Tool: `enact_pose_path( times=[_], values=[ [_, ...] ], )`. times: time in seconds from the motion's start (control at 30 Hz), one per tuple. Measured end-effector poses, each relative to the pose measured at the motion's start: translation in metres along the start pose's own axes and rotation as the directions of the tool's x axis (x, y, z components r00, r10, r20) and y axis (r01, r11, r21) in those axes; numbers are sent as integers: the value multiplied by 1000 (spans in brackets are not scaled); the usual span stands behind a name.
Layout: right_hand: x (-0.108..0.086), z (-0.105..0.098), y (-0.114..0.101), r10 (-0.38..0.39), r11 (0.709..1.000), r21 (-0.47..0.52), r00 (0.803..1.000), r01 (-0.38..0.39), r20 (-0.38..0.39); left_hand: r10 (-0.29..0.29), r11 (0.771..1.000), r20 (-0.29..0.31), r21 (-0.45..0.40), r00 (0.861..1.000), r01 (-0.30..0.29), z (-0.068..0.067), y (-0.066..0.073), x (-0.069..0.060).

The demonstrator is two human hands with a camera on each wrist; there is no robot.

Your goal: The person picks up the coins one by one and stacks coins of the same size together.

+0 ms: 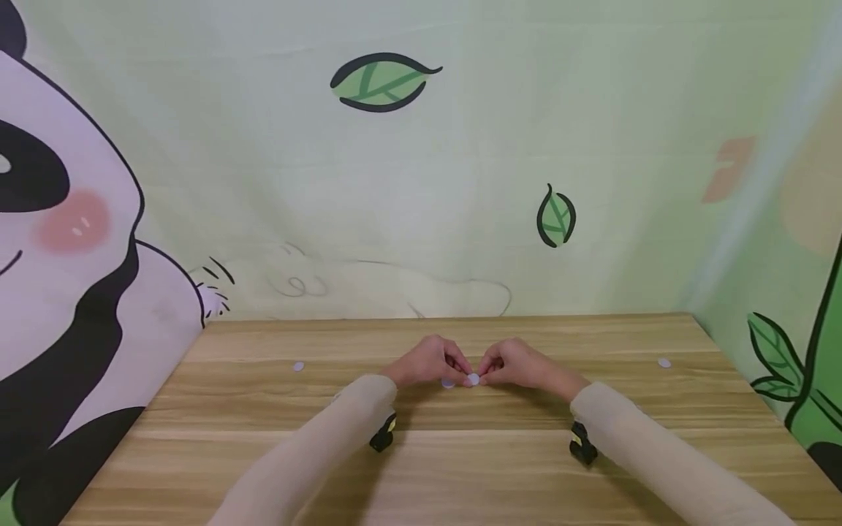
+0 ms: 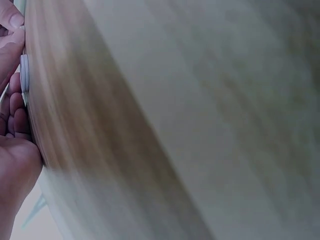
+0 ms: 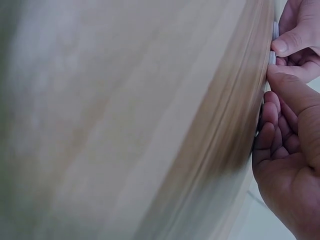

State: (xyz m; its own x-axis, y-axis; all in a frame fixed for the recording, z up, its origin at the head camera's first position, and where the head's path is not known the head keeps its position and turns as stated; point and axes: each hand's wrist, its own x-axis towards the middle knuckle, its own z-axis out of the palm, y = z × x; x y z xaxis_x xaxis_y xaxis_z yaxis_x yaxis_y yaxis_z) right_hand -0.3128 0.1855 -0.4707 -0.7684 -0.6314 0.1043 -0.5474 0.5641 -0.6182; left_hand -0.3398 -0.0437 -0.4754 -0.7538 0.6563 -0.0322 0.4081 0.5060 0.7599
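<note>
Near the middle of the table, a small white disc [image 1: 473,379] sits between the fingertips of both hands. My left hand [image 1: 430,361] pinches it from the left side, and my right hand [image 1: 516,364] does so from the right. In the right wrist view the disc [image 3: 272,58] stands out as a thin, flat piece between the two hands' fingertips. A second white disc [image 1: 448,383] lies on the table just under my left hand, partly covered by it. Edge-on in the left wrist view, that disc [image 2: 24,73] shows a layered rim.
Another white disc [image 1: 299,367] lies on the wooden table [image 1: 460,475] to the left, and one more disc [image 1: 664,363] lies far to the right. Behind the table hangs a pale green backdrop [image 1: 434,183] with a panda and leaves drawn on it.
</note>
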Motion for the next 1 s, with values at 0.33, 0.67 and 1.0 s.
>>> enact_pose_path(
  times=[0.33,0.67,1.0],
  values=[
    [3,2,-1,-6,1000,-9,1000,7,17,-6,1000,-2,7,1000,6,0,-3,-1],
    [-3,-18,5,-24,1000,-12,993,25,119,18,999,1,26,1000,-18,-1,-1,3],
    [-43,-55,27,71,997,-22,993,-69,93,25,1000,-16,14,1000,-24,-1,-1,1]
  ],
)
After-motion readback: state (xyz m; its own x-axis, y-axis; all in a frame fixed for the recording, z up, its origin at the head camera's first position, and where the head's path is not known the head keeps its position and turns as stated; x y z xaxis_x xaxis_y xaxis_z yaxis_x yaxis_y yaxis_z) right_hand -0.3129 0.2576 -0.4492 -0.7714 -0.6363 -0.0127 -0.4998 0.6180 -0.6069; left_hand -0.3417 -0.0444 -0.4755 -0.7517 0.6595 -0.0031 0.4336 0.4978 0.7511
